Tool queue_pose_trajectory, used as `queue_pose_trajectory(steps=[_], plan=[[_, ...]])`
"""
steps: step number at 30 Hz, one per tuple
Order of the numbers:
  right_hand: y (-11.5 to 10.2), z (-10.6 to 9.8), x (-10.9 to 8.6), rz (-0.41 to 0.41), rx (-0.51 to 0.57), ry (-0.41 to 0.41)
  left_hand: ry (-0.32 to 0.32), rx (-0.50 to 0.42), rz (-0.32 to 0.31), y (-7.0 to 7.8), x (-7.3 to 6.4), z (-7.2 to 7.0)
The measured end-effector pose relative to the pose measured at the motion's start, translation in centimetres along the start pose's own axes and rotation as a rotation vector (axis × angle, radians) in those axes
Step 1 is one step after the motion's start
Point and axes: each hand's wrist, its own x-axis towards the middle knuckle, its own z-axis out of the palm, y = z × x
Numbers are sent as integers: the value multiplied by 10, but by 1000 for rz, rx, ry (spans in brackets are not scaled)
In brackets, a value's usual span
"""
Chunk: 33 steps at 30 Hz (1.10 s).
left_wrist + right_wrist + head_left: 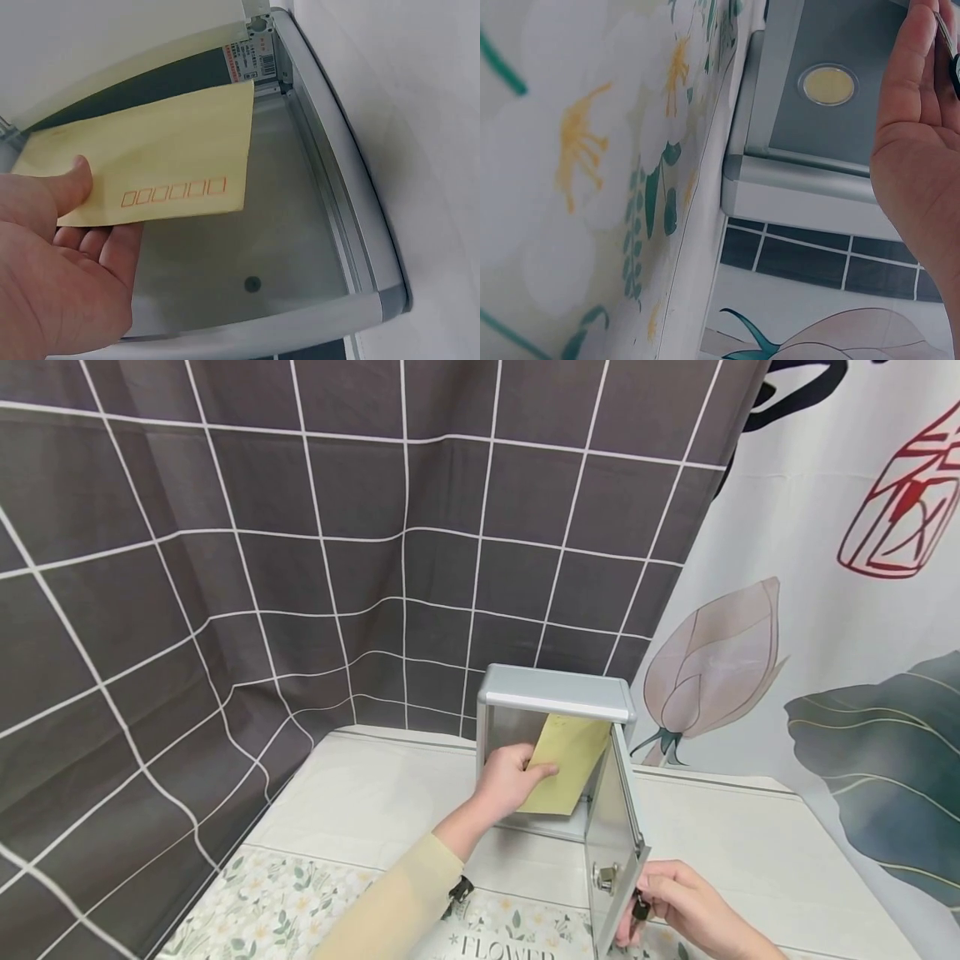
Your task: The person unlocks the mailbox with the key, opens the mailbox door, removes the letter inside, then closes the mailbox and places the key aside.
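A small grey metal box [555, 687] stands on the table with its door [611, 827] swung out toward me. My left hand [513, 785] reaches into its opening and pinches a yellow paper envelope [570, 760], thumb on the front face and fingers behind. In the left wrist view the envelope [172, 154] shows a row of small red squares, held tilted over the box's bare inner panel [225, 255]. My right hand [675, 897] is at the door's free edge, its fingers curled about a key [641, 907] with a black head. A lock [606, 877] sits on the door's inner face.
The box stands on a white and floral tablecloth [405, 785]. A dark curtain with white grid lines [360, 568] hangs behind and to the left, and a white printed curtain [817, 635] at the right. Inside the box is a label with a barcode [255, 60].
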Motion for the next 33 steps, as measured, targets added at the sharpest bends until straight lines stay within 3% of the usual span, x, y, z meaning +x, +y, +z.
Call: queue_pose_trajectory(steps=[7, 13, 27, 33], plan=[[0, -1, -1, 4, -17, 7, 5, 60, 10, -5, -11, -8], [2, 0, 0, -27, 52, -25, -1, 47, 11, -12, -17, -17], [4, 0, 1, -37, 84, -32, -29, -124, -90, -24, -33, -40], [3, 1, 1, -22, 69, -23, -38, -254, -127, -38, -43, -54]])
